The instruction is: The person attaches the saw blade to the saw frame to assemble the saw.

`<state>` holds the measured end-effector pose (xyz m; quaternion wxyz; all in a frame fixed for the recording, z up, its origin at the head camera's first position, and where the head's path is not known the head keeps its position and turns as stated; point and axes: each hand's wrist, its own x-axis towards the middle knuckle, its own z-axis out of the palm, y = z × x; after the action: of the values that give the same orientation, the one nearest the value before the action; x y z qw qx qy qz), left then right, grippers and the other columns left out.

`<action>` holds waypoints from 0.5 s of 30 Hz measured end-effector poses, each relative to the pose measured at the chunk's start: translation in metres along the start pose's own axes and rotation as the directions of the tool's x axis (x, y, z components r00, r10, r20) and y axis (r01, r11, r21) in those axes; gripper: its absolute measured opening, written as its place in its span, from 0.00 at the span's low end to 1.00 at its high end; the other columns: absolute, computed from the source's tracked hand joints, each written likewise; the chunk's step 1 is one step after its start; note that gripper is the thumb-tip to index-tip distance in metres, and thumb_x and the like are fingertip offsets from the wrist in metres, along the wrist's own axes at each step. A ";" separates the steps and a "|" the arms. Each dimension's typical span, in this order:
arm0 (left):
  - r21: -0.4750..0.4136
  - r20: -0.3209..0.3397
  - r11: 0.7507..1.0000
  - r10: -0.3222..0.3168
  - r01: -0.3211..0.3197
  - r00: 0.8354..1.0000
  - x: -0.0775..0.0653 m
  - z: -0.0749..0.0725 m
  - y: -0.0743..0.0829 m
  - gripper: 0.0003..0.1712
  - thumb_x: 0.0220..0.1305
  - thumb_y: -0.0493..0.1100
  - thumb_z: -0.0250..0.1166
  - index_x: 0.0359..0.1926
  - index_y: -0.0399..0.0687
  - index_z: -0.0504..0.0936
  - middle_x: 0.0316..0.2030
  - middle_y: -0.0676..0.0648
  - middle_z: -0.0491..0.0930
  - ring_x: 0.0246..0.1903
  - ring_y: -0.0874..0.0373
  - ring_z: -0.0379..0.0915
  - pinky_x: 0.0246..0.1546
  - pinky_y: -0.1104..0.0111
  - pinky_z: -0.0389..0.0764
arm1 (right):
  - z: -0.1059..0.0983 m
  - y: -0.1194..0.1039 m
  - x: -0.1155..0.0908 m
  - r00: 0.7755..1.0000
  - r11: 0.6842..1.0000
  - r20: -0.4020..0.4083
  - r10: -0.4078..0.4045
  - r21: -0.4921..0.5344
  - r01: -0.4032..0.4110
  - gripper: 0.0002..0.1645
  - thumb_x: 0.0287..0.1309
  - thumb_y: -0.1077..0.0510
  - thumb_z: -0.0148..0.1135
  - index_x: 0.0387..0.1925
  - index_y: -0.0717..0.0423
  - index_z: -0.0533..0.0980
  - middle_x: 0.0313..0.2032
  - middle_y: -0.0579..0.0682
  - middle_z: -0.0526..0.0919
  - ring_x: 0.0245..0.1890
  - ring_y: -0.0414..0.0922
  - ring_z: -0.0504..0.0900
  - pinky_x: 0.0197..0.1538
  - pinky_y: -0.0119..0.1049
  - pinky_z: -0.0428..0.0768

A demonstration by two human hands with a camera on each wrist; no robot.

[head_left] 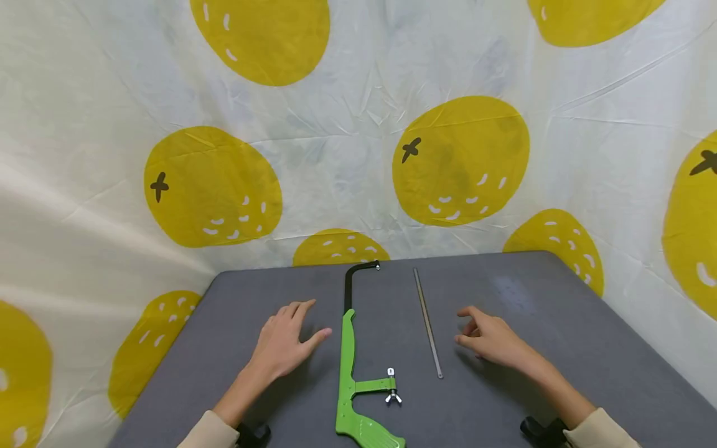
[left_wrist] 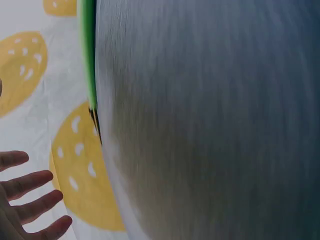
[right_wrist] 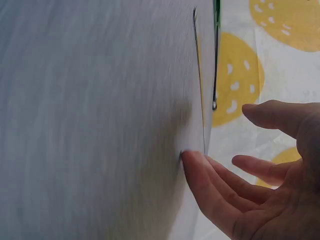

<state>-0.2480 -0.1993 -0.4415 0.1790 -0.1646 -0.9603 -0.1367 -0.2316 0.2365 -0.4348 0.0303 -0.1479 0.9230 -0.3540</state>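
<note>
A hacksaw frame (head_left: 347, 361) with a green handle and a black curved front arm lies on the grey table, with no blade in it. To its right lies a thin saw blade (head_left: 428, 323), apart from the frame. My left hand (head_left: 285, 342) hovers left of the frame, fingers spread, holding nothing. My right hand (head_left: 493, 339) hangs over the table right of the blade, fingers loosely bent and nothing between them. In the right wrist view the blade (right_wrist: 200, 80) runs beyond the fingertips. The left wrist view catches the frame's green edge (left_wrist: 88, 55).
A wing nut (head_left: 393, 397) sits on the frame's lower bracket. The grey table (head_left: 246, 298) has rounded far corners. Behind it hangs a white cloth (head_left: 336, 174) printed with yellow fruit. Dark straps (head_left: 540, 429) circle the wrists.
</note>
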 end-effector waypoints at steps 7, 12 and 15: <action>-0.157 0.059 0.985 0.079 -0.069 0.995 -0.002 0.004 0.030 0.35 0.65 0.70 0.65 0.64 0.56 0.79 0.57 0.52 0.81 0.54 0.52 0.82 0.50 0.52 0.85 | 0.016 -0.014 0.007 0.996 0.986 0.040 0.074 0.146 -0.079 0.38 0.61 0.56 0.73 0.66 0.68 0.68 0.40 0.56 0.85 0.23 0.46 0.85 0.29 0.38 0.85; -0.227 0.133 0.964 0.169 -0.136 0.977 -0.001 0.004 0.050 0.31 0.66 0.68 0.66 0.61 0.56 0.81 0.53 0.54 0.83 0.49 0.58 0.82 0.44 0.60 0.84 | 0.027 -0.029 0.015 0.991 0.984 0.038 0.129 0.119 -0.133 0.43 0.53 0.57 0.79 0.65 0.68 0.69 0.40 0.57 0.84 0.22 0.45 0.84 0.28 0.37 0.85; -0.279 0.211 0.947 0.220 -0.157 0.953 -0.001 0.005 0.059 0.28 0.66 0.67 0.67 0.59 0.58 0.82 0.50 0.55 0.84 0.47 0.61 0.83 0.42 0.64 0.83 | 0.034 -0.038 0.019 0.987 0.984 0.040 0.159 0.073 -0.161 0.46 0.48 0.57 0.83 0.65 0.67 0.69 0.39 0.57 0.82 0.21 0.44 0.82 0.28 0.37 0.84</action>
<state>-0.2273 -0.1439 -0.4345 0.0512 -0.2935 -0.9283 -0.2225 -0.2351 0.1822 -0.4345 0.0799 -0.0781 0.9171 -0.3827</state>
